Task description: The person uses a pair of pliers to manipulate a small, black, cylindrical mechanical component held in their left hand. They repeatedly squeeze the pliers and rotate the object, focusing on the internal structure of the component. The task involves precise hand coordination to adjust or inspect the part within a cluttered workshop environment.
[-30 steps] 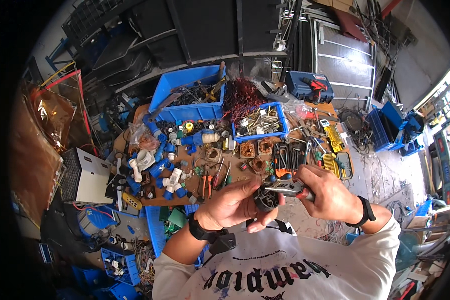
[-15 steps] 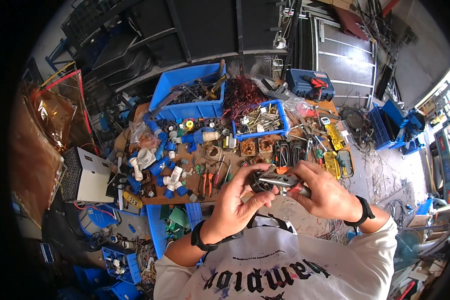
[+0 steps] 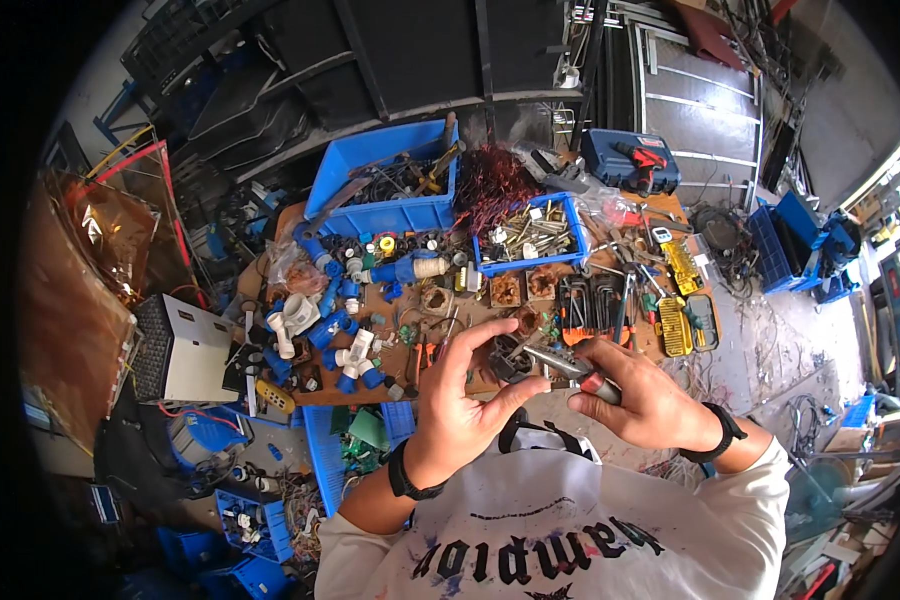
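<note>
Over the front edge of the workbench, my right hand (image 3: pixel 650 395) is closed around pliers (image 3: pixel 555 360) with silver jaws and a red-and-grey grip. The jaws point left and meet a small dark rounded part (image 3: pixel 508 358); its exact kind is not clear. Around that part my left hand (image 3: pixel 450 410) curves with thumb and forefinger spread wide, neither pressing on it. Whether the part also rests on my hidden left fingers I cannot tell. Beyond my left hand, orange-handled pliers (image 3: pixel 417 365) lie on the bench, partly covered by it.
A large blue bin (image 3: pixel 370 222) of tools and a blue tray (image 3: pixel 535 263) of metal pieces stand at the back. White and blue pipe fittings (image 3: pixel 355 352) crowd the left. Hex keys (image 3: pixel 582 300) and a yellow bit case (image 3: pixel 674 325) lie right. A toolbox (image 3: pixel 605 150) sits behind.
My left thumb and forefinger have spread apart from around the dark part. The pliers' jaws now show more plainly against it. My view has shifted slightly.
</note>
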Motion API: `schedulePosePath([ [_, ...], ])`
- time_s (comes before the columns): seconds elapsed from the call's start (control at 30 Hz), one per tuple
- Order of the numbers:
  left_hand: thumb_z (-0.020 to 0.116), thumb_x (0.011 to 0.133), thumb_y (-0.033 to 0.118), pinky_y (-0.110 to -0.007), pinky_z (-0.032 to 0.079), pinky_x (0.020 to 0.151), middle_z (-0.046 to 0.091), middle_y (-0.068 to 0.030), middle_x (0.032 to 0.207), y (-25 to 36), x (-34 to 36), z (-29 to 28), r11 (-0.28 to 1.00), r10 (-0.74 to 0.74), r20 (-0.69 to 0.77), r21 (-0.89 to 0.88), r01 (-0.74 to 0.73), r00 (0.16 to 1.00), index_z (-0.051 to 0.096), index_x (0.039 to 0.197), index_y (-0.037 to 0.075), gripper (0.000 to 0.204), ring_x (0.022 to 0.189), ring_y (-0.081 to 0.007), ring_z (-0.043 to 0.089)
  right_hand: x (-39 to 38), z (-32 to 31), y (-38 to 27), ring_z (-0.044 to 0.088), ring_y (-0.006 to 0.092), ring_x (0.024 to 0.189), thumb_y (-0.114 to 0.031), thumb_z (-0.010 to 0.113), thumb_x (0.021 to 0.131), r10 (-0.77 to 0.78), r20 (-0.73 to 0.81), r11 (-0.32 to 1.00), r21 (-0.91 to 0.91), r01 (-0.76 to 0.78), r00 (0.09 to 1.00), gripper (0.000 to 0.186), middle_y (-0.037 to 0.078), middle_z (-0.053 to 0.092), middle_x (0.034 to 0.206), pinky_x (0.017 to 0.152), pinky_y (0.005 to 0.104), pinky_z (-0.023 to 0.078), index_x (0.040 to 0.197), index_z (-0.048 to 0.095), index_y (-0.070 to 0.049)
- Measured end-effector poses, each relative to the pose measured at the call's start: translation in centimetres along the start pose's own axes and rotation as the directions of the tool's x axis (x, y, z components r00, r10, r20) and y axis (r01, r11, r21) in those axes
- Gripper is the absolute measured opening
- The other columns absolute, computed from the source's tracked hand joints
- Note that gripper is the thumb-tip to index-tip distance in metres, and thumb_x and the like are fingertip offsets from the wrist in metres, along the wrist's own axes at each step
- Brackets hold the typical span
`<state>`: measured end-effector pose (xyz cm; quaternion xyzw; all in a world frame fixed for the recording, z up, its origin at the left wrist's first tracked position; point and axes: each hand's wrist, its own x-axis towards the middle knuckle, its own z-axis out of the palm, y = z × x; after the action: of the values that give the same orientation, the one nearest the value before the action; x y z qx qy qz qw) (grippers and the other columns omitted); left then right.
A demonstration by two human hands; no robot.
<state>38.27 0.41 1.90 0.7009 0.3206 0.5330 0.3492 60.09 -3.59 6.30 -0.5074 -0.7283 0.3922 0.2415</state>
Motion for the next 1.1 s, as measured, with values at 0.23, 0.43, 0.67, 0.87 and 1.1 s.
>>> schedulePosePath([
  [0.23, 0.088, 0.066, 0.003, -0.028, 0.053, 0.062, 0.067, -0.0134, 0.103, -0.5, 0.0, -1.5, 0.89, 0.093, -0.009, 0.45, -0.079, 0.996, 0.062, 0.111, 0.001, 0.051, 0.076, -0.0204, 0.067, 1.3, 2.2, 1.8, 0.062, 0.0348, 0.08, -0.026, 0.068, 0.091, 0.04, 0.078, 0.987, 0.153, -0.051, 0.996, 0.037, 0.018, 0.063, 0.09, 0.072, 0.0402, 0.048, 0.111, 0.055, 0.003],
  [0.43, 0.081, 0.068, -0.001, -0.035, 0.053, 0.066, 0.064, -0.013, 0.102, -3.8, 0.0, -4.1, 0.787, 0.234, 0.04, 0.579, -0.214, 0.971, 0.062, 0.116, 0.005, 0.052, 0.081, -0.0269, 0.065, 3.1, 5.9, 2.8, 0.055, 0.0242, 0.074, -0.027, 0.066, 0.093, 0.1, 0.133, 0.923, 0.358, -0.142, 0.986, 0.031, 0.014, 0.059, 0.082, 0.071, 0.0361, 0.046, 0.104, 0.056, 0.0],
  [0.67, 0.079, 0.072, -0.004, -0.028, 0.052, 0.061, 0.063, -0.0135, 0.107, -6.2, 0.3, -7.5, 0.922, 0.05, -0.042, 0.387, -0.03, 0.998, 0.061, 0.115, 0.003, 0.047, 0.081, -0.0195, 0.063, 7.2, 9.8, 0.6, 0.055, 0.0349, 0.07, -0.019, 0.065, 0.092, 0.212, 0.038, 0.951, 0.222, -0.215, 0.976, 0.024, 0.018, 0.057, 0.079, 0.066, 0.0405, 0.045, 0.093, 0.051, -0.001],
  [0.87, 0.081, 0.074, 0.003, -0.024, 0.05, 0.062, 0.062, -0.0115, 0.11, -8.0, 0.1, -13.6, 0.971, -0.132, -0.008, 0.202, 0.13, 0.991, 0.06, 0.117, 0.002, 0.048, 0.077, -0.0141, 0.063, 10.7, 14.8, -1.4, 0.056, 0.0426, 0.071, -0.019, 0.066, 0.09, 0.224, -0.056, 0.955, 0.21, -0.207, 0.973, 0.024, 0.02, 0.057, 0.075, 0.063, 0.0446, 0.044, 0.092, 0.05, 0.0],
  [1.1, 0.081, 0.074, 0.004, -0.026, 0.053, 0.064, 0.064, -0.0119, 0.11, -11.7, -1.3, -20.1, 0.973, -0.103, 0.034, 0.211, 0.093, 0.994, 0.062, 0.117, 0.002, 0.047, 0.082, -0.0185, 0.065, 14.8, 20.4, -4.3, 0.062, 0.0415, 0.083, -0.023, 0.067, 0.089, 0.324, -0.089, 0.942, 0.126, -0.312, 0.942, 0.035, 0.021, 0.064, 0.088, 0.07, 0.0432, 0.048, 0.111, 0.054, 0.002],
])
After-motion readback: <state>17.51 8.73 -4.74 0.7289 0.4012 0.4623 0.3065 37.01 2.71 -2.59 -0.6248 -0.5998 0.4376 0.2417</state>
